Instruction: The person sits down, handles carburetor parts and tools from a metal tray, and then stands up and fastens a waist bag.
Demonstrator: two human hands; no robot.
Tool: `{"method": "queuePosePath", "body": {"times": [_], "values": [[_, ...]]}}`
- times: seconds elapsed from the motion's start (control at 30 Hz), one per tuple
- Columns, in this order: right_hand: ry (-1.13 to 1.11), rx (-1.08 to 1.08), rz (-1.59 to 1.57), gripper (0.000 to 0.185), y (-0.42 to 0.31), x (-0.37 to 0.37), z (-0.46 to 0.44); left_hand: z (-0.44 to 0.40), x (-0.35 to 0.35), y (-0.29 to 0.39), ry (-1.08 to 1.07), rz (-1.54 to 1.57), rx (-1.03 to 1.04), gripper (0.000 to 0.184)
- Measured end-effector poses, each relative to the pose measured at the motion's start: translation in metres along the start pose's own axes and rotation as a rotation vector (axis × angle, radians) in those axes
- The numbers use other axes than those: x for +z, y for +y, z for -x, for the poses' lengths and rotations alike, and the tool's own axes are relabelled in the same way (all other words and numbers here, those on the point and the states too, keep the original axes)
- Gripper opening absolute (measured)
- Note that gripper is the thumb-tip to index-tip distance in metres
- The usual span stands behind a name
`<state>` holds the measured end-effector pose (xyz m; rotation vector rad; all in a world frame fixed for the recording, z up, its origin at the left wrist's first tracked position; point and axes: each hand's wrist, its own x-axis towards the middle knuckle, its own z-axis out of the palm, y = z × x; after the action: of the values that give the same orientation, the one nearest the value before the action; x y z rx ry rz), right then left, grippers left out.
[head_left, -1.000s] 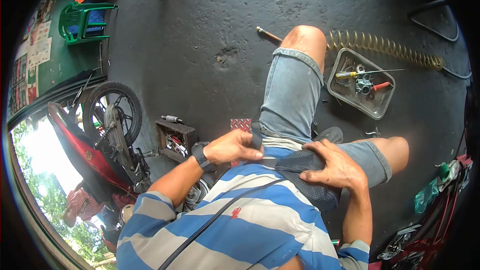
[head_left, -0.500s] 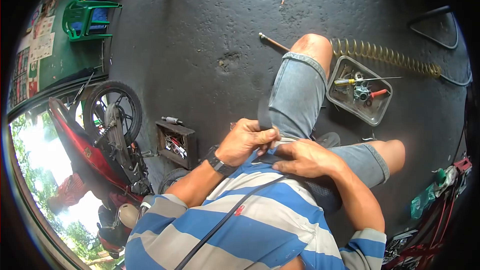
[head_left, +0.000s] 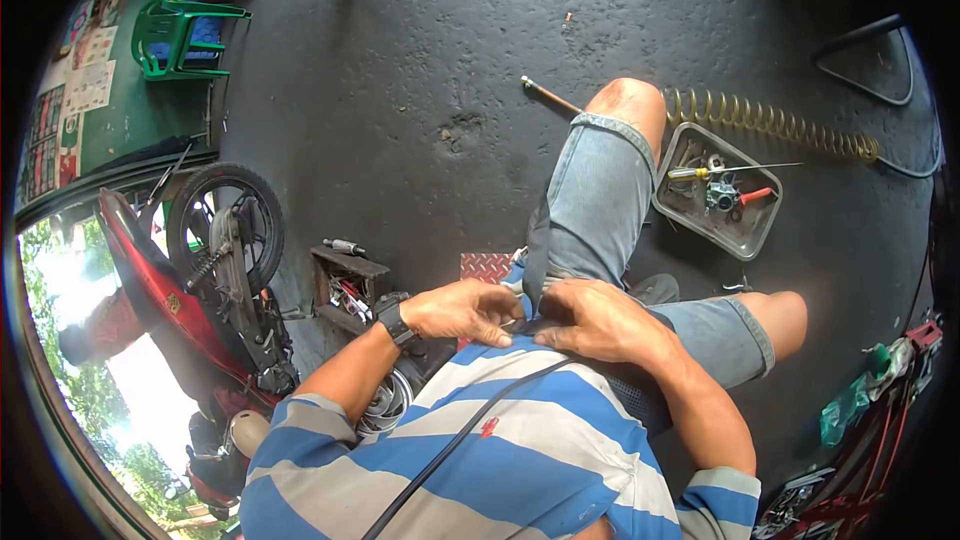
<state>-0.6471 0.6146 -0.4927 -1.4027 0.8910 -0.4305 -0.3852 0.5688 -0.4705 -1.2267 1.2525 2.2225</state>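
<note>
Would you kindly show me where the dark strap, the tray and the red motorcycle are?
Dark strap [head_left: 538,252]: head view, on its exposed middle stretch.
Tray [head_left: 735,229]: head view, on a bare patch of its floor.
Red motorcycle [head_left: 180,306]: head view, on its red bodywork.

Showed broad blue and off-white stripes on the cloth shirt [head_left: 560,430]. Looked dark grey along the flat fabric strap [head_left: 537,258].

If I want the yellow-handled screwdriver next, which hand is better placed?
Probably the right hand: it is nearer the screwdriver and its tray, with the left hand farther across. Both hands are busy close to the black strap, so the right would need to leave there first.
</note>
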Motion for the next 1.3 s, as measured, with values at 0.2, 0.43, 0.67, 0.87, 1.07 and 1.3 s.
{"method": "queuePosePath", "body": {"times": [0.2, 0.43, 0.67, 0.87, 1.07, 1.3], "values": [[0.282, -0.308, 0.189, 0.024, -0.028, -0.002, -0.003, -0.003, 0.012, 0.004, 0.04, 0.045, 0.012, 0.038], [-0.113, -0.063, 0.431, 0.036, -0.017, -0.006, -0.009, -0.004, 0.003, 0.002, 0.005, 0.103, -0.057, 0.036], [-0.233, 0.036, 0.191, 0.041, 0.002, -0.013, -0.003, -0.005, -0.005, 0.016, 0.018, -0.257, 0.045, 0.028], [-0.084, -0.059, 0.254, 0.034, 0.01, -0.006, 0.0, -0.007, -0.01, 0.025, 0.016, -0.455, 0.178, 0.033], [-0.099, -0.028, 0.237, 0.034, 0.012, -0.006, -0.003, -0.011, -0.011, 0.024, 0.004, -0.472, 0.153, 0.028], [-0.142, 0.001, 0.282, 0.034, 0.009, -0.008, -0.006, -0.019, -0.002, 0.03, -0.016, -0.736, 0.296, 0.022]]}}
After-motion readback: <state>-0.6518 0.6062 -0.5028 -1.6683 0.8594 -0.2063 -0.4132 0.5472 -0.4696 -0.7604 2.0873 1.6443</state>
